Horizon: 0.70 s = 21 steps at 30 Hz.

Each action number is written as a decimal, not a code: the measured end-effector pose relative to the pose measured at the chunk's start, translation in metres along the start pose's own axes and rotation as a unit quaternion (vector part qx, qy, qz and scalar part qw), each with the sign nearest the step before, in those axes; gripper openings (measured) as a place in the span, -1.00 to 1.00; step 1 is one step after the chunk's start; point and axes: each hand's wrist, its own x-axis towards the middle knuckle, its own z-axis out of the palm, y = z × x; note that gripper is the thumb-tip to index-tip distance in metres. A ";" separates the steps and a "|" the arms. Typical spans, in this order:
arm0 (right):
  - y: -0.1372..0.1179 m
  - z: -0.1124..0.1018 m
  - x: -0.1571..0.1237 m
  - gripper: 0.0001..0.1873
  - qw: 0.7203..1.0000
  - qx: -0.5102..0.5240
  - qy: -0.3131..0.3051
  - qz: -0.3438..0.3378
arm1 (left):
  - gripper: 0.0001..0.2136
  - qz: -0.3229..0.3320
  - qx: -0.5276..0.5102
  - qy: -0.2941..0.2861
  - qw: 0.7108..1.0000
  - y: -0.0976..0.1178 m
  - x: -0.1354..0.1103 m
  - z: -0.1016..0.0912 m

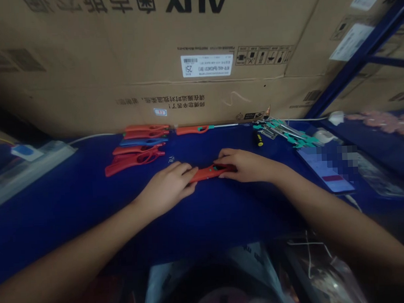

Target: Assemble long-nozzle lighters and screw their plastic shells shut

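Both hands hold a red-orange utility lighter body (204, 173) just above the blue tabletop, with a bit of green showing in it. My left hand (171, 184) pinches its left end, and the fingers of my right hand (238, 164) close around its right end. Beyond them lies another orange lighter (187, 130) with a long metal tube. Several red lighter bodies (135, 159) and a blue lighter body (143, 141) are stacked side by side to the left. On the right, metal tubes with teal parts (284, 132) form a loose pile.
A large cardboard box (118, 79) walls off the back of the blue table (101, 218). A yellow-and-black tool handle (259, 141) lies by the pile. At the right are a lit phone (323, 170) and a blue metal frame (348, 58); clear plastic packaging (35, 167) lies left.
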 end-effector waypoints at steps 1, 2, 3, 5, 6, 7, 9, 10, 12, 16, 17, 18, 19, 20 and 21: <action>0.002 -0.001 0.000 -0.65 1.000 0.022 0.002 -0.010 | -0.66 0.002 -0.011 0.002 1.000 -0.003 0.000 0.001; 0.004 -0.001 0.000 -0.66 0.999 0.037 0.006 -0.017 | -0.66 0.002 -0.024 0.004 1.000 -0.006 0.000 0.001; 0.004 -0.002 0.000 -0.67 0.999 0.045 0.009 -0.022 | -0.66 0.001 -0.040 0.006 0.999 -0.010 0.000 0.002; 0.005 -0.002 0.000 -0.71 0.998 0.050 0.016 -0.028 | -0.68 -0.004 -0.080 0.012 0.997 -0.015 0.000 0.003; 0.004 -0.002 0.000 -0.74 0.998 0.051 0.020 -0.032 | -0.70 -0.008 -0.102 0.017 0.995 -0.017 0.000 0.003; 0.004 -0.001 0.000 -0.77 0.998 0.053 0.021 -0.035 | -0.72 -0.011 -0.123 0.021 0.992 -0.019 0.001 0.003; 0.003 0.000 0.001 -0.80 0.997 0.063 0.022 -0.041 | -0.74 -0.015 -0.155 0.027 0.988 -0.020 0.001 0.002; 0.003 0.000 0.001 -0.81 0.996 0.068 0.022 -0.044 | -0.74 -0.014 -0.163 0.027 0.986 -0.021 0.002 0.002; 0.003 0.000 0.001 -0.81 0.996 0.075 0.023 -0.047 | -0.73 -0.013 -0.169 0.025 0.985 -0.021 0.002 0.001; 0.004 0.000 0.001 -0.79 0.994 0.080 0.042 -0.054 | -0.73 -0.020 -0.179 0.017 0.984 -0.020 0.002 -0.001; 0.004 0.000 0.000 -0.80 0.994 0.077 0.046 -0.057 | -0.74 -0.023 -0.185 0.015 0.982 -0.020 0.002 -0.002; 0.004 0.000 0.000 -0.81 0.994 0.073 0.048 -0.061 | -0.74 -0.025 -0.191 0.015 0.981 -0.020 0.002 -0.002; 0.004 0.000 0.000 -0.82 0.994 0.070 0.048 -0.063 | -0.74 -0.026 -0.196 0.016 0.980 -0.020 0.002 -0.003; 0.003 0.000 0.000 -0.82 0.995 0.067 0.047 -0.065 | -0.74 -0.028 -0.201 0.017 0.979 -0.020 0.002 -0.003; 0.003 0.001 0.000 -0.83 0.995 0.065 0.046 -0.066 | -0.74 -0.029 -0.204 0.018 0.978 -0.021 0.002 -0.003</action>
